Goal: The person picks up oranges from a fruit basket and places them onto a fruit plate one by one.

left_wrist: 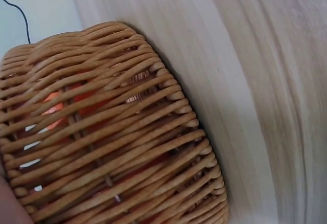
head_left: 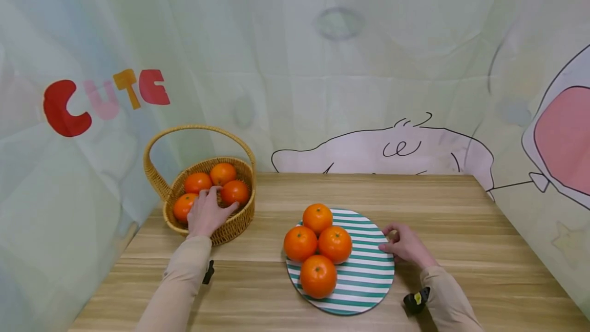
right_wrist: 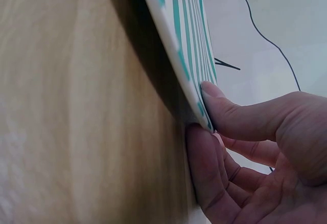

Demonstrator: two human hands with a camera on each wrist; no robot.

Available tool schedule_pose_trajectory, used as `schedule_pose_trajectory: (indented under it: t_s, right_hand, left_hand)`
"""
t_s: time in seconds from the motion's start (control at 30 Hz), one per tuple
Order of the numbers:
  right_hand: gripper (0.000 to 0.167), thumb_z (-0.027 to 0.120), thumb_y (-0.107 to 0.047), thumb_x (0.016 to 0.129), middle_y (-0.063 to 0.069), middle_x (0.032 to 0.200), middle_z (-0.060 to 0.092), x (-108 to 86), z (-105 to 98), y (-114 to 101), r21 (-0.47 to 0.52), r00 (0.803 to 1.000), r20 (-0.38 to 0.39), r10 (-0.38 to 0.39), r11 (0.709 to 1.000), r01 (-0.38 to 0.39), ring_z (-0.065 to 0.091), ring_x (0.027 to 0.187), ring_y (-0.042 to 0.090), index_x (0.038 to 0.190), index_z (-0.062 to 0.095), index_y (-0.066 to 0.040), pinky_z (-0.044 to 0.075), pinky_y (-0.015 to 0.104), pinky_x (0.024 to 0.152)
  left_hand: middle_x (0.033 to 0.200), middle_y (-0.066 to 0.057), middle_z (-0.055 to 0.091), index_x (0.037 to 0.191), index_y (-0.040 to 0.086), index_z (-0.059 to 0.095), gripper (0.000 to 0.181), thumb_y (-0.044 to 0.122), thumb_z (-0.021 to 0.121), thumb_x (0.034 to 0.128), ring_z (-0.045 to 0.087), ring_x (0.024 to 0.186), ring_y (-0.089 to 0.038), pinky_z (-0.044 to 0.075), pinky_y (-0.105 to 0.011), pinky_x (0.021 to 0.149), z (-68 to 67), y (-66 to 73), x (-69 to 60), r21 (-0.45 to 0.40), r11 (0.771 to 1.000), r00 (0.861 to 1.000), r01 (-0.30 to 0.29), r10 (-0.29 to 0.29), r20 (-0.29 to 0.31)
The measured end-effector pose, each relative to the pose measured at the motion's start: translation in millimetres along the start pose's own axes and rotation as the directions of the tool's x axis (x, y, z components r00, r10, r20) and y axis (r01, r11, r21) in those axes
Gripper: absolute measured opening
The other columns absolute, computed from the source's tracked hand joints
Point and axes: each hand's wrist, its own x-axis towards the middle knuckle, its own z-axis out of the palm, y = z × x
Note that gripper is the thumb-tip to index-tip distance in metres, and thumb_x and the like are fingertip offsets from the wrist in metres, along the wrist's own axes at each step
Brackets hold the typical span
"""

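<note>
Above the near side of the wicker basket (head_left: 232,228), my left hand (head_left: 206,214) has its thumb and fingers apart, with the thumb near an orange (head_left: 234,192) inside. Whether the fingertips touch that fruit, I cannot tell. The left wrist view is filled mostly by the basket's woven side (left_wrist: 102,132), with a bit of the hand (left_wrist: 11,206) at the lower left. My right hand (head_left: 407,245) pinches the right edge of a round green-and-white striped plate (head_left: 364,270). In the right wrist view, the thumb (right_wrist: 245,119) lies on top of the plate's rim (right_wrist: 179,65) and fingers are under it.
Several oranges (head_left: 318,276) sit together on the plate's left half. More oranges (head_left: 198,182) lie in the basket, whose tall handle (head_left: 198,127) arches over it. The wooden table (head_left: 258,281) meets a printed curtain (head_left: 295,91) behind and at both sides.
</note>
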Motion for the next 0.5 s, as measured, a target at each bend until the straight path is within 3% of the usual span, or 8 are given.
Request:
schedule_pose_trajectory:
  t_s: [0.27, 0.5]
  right_hand:
    - [0.035, 0.074, -0.003, 0.087, 0.008, 0.077, 0.053, 1.3, 0.2, 0.7, -0.004, 1.000, -0.007, 0.011, 1.000, -0.011, 0.055, 0.065, 0.018, 0.117, 0.058, 0.005, 0.056, 0.031, 0.057]
    - [0.034, 0.074, -0.003, 0.087, 0.007, 0.076, 0.053, 1.3, 0.8, 1.4, -0.003, 1.000, -0.005, 0.014, 1.000, -0.014, 0.055, 0.064, 0.017, 0.116, 0.058, 0.005, 0.055, 0.029, 0.056]
  left_hand:
    - [0.143, -0.023, 0.047, 0.144, 0.012, 0.042, 0.076, 0.054, 0.069, 0.0868, 0.048, 0.130, -0.049, 0.036, -0.073, 0.099, 0.2, -1.0, -0.3, -0.072, 0.996, 0.995, 0.057, -0.051, 0.085]
    - [0.144, -0.024, 0.049, 0.143, 0.011, 0.043, 0.078, 0.055, 0.071, 0.0852, 0.048, 0.128, -0.053, 0.036, -0.073, 0.099, -1.0, 0.1, -0.4, -0.059, 0.995, 0.988, 0.085, -0.076, 0.133]
